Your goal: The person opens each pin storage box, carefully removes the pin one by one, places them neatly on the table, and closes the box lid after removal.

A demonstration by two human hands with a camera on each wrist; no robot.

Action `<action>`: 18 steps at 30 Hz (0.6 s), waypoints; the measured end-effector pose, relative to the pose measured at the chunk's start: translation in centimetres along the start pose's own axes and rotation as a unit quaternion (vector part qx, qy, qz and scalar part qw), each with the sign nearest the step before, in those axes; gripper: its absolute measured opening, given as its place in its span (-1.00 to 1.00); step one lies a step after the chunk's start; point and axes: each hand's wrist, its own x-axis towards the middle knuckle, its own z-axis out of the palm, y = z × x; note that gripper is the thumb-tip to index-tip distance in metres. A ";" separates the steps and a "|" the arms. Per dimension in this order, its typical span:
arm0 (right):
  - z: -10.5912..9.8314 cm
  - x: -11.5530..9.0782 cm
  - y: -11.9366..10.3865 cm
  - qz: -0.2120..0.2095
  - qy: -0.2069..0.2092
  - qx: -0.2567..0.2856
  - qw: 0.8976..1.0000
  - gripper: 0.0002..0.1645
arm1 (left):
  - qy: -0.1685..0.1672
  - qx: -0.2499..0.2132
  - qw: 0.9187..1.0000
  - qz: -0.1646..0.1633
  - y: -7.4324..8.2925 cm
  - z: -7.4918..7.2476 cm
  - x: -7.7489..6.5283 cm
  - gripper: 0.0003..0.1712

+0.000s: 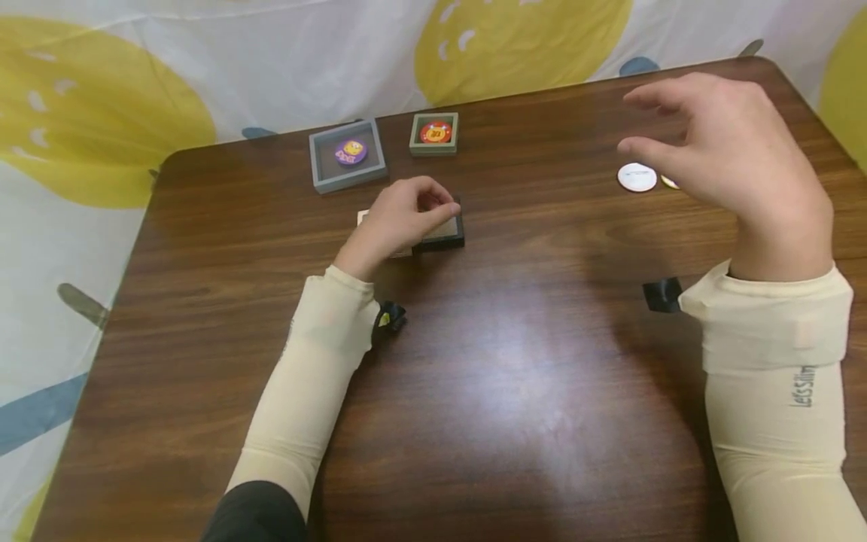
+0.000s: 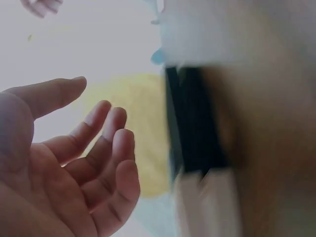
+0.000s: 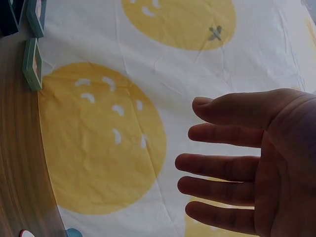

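My left hand (image 1: 400, 214) hovers over a small black square tray (image 1: 443, 240) and a cream tray (image 1: 363, 217) beside it, which it partly covers. Its fingers are loosely bent and hold nothing; the left wrist view shows a gap between the hand (image 2: 74, 163) and the black tray (image 2: 197, 118). My right hand (image 1: 738, 143) is raised over the table's right side, fingers apart and nothing held. Near its thumb, lower down, lie a white round badge (image 1: 637, 178) and a second, yellow-edged disc (image 1: 670, 182), mostly hidden by the hand.
Toward the back, a grey square tray (image 1: 320, 173) holds a purple round badge (image 1: 351, 152). Next to it, a smaller olive-green tray (image 1: 433, 150) contains a red and orange badge (image 1: 436, 133). A patterned cloth (image 1: 284, 60) hangs behind the brown wooden table (image 1: 474, 452).
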 end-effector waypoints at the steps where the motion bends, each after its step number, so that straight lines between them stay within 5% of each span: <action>1: 0.0 0.0 0.0 0.000 0.001 -0.001 1.000 -0.43 | 0.012 -0.002 1.000 0.000 -0.2 -0.6 -0.1 -0.67; 10: 0.2 0.4 -0.2 -0.002 -0.009 0.014 1.000 -0.42 | 0.134 0.036 0.989 -0.055 -4.3 -6.2 -1.8 -0.56; 14: 0.3 0.5 -0.3 -0.001 -0.017 0.014 1.000 -0.42 | 0.165 0.071 0.980 -0.081 -5.9 -7.0 -2.4 -0.59; 18: 0.3 0.5 -0.2 0.003 -0.019 0.006 1.000 -0.41 | 0.157 0.084 0.980 -0.089 -7.0 -6.9 -2.0 -0.62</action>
